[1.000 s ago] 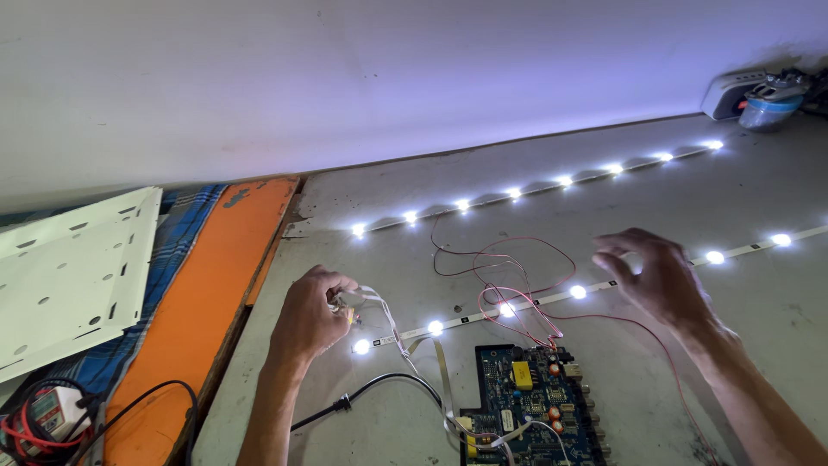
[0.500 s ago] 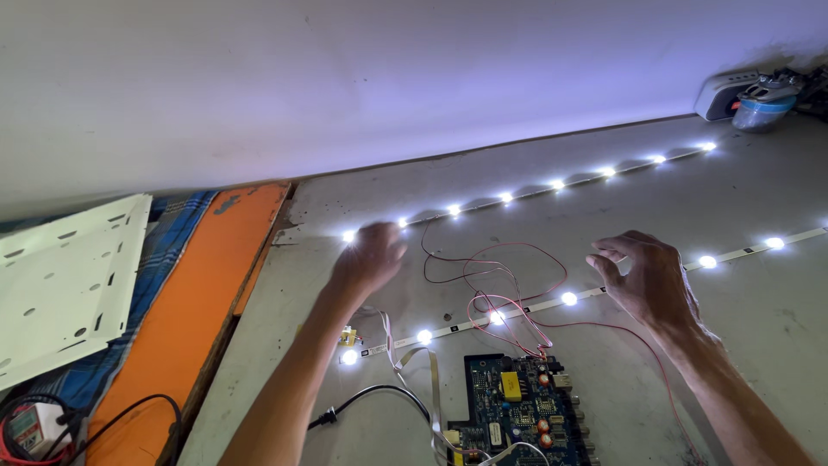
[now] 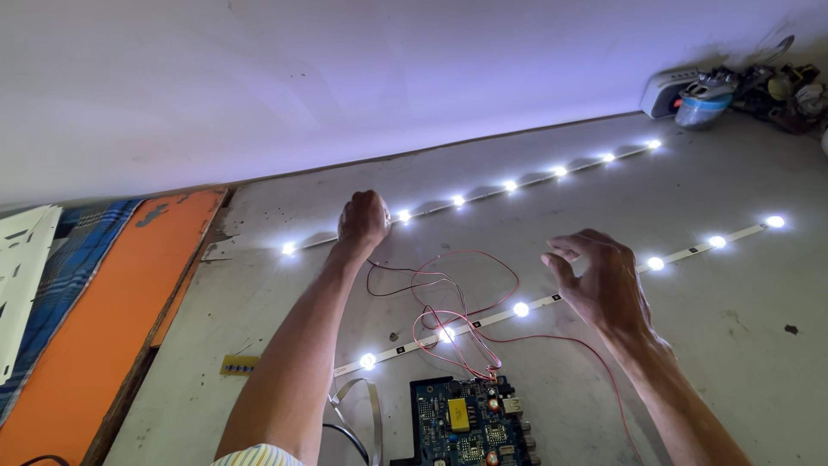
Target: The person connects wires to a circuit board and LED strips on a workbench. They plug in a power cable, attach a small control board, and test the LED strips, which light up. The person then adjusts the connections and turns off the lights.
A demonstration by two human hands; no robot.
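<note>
Clenched loosely, the grip of the left hand (image 3: 364, 217) is set down on the far LED strip (image 3: 509, 185), with the knuckles turned up and the fingers curled over the strip between two of its lit points; whether the strip is truly pinched or only pressed cannot be told, as the fingertips are hidden under the hand. Released, the grip of the right hand (image 3: 604, 280) is held in the air with fingers spread and slightly bent, over the near LED strip (image 3: 681, 255) and not seen to touch it.

Both strips are lit, with white points spaced along them, and are laid slantwise across the grey counter (image 3: 716, 345), the far one close to the white wall (image 3: 345, 78), the near one well apart from it. Between the strips, thin red wires (image 3: 457, 311) are looped and tangled, and are led down to a blue circuit board (image 3: 470, 423) at the lower edge of the view. Beside the board, a flat ribbon cable (image 3: 373, 406) is curled, and a black cable (image 3: 345, 431) is seen below it.

At the left, an orange board (image 3: 95, 336) is laid along the counter's edge, with a blue checked cloth (image 3: 60, 267) and a white perforated panel (image 3: 17, 276) beyond it. In the far right corner, a heap of small devices (image 3: 716, 86) is gathered against the wall.
</note>
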